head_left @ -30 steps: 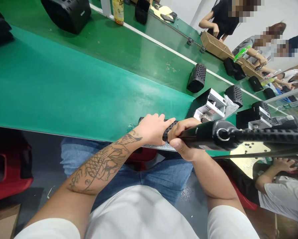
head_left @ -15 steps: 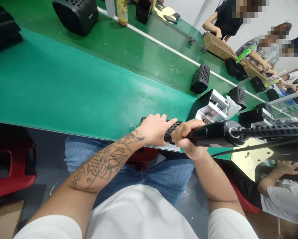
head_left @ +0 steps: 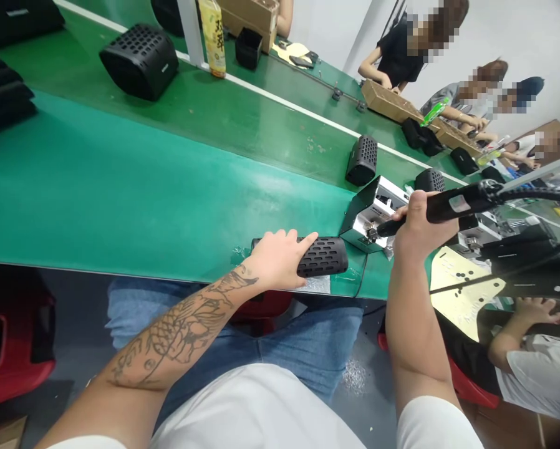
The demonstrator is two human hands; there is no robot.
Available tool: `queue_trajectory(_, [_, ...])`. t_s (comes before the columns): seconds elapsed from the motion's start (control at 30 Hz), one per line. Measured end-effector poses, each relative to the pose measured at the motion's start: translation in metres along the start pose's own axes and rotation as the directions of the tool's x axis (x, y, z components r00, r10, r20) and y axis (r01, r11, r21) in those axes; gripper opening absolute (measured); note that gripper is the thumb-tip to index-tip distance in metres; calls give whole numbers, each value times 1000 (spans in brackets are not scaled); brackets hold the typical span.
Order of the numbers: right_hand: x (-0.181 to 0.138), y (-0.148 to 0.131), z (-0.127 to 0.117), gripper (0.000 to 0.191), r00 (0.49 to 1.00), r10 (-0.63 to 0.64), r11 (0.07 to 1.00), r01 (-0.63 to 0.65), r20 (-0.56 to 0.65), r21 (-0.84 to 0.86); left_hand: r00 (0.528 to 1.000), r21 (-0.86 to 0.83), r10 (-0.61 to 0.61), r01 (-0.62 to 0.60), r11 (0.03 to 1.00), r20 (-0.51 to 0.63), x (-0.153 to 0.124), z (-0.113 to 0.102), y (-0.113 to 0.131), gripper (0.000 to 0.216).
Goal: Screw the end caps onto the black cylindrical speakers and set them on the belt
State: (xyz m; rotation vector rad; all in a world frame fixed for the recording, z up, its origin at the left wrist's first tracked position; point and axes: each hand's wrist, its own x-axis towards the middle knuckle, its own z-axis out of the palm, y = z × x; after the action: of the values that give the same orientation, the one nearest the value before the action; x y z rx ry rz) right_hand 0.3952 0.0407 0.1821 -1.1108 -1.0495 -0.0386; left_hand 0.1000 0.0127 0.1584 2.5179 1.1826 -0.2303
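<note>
My left hand [head_left: 280, 259] lies over a black perforated speaker housing [head_left: 327, 256] at the near edge of the green bench, thumb on the near side and fingers across its top. In my right hand [head_left: 420, 231] is a black electric screwdriver [head_left: 460, 204], held nearly level with its cable running off to the right. The screwdriver's tip reaches the front of a silver-and-black screw feeder [head_left: 366, 218], just right of the speaker housing. Whether a screw sits on the tip is too small to tell.
Other perforated speaker housings [head_left: 140, 62] stand along the bench [head_left: 121, 187]. A yellow sheet with black dots [head_left: 464, 287] lies at the right, near a co-worker's hand [head_left: 537, 310]. A yellow-labelled bottle [head_left: 212, 40] stands by a white post. Several people work across the bench.
My right hand has carried the screwdriver from the speaker housing rightwards and away from me to the screw feeder. My left hand stays on the housing, whose right end now shows.
</note>
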Motion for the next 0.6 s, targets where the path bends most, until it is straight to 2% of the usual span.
queue_trajectory(0.07, [11, 30, -7, 54, 999, 25, 998, -27, -43, -53, 1000, -20, -8, 8, 1000, -25, -2, 3, 1, 125])
queue_trajectory(0.13, [12, 48, -15, 56, 996, 84, 996, -85, -20, -37, 997, -58, 40, -44, 997, -73, -5, 6, -6, 119])
queue_trajectory(0.23, [4, 50, -22, 58, 991, 130, 991, -130, 24, -27, 958, -163, 163, -204, 965, -236, -14, 19, -35, 98])
queue_trajectory(0.33, [-3, 25, -24, 61, 989, 139, 990, -140, 44, 3, 872, -326, 166, -339, 882, -460, -26, 50, -75, 87])
queue_trajectory(0.43, [-15, -17, -22, 61, 988, 137, 976, -148, 74, 160, 805, -436, 102, -418, 797, -585, -34, 93, -102, 112])
queue_trajectory(0.53, [-40, -66, -16, 60, 973, 106, 916, -175, 204, 362, 780, -473, 58, -434, 767, -623, -36, 129, -106, 142])
queue_trajectory(0.6, [-63, -94, -8, 56, 931, 50, 852, -229, 362, 471, 768, -490, 34, -441, 752, -640, -33, 144, -102, 143])
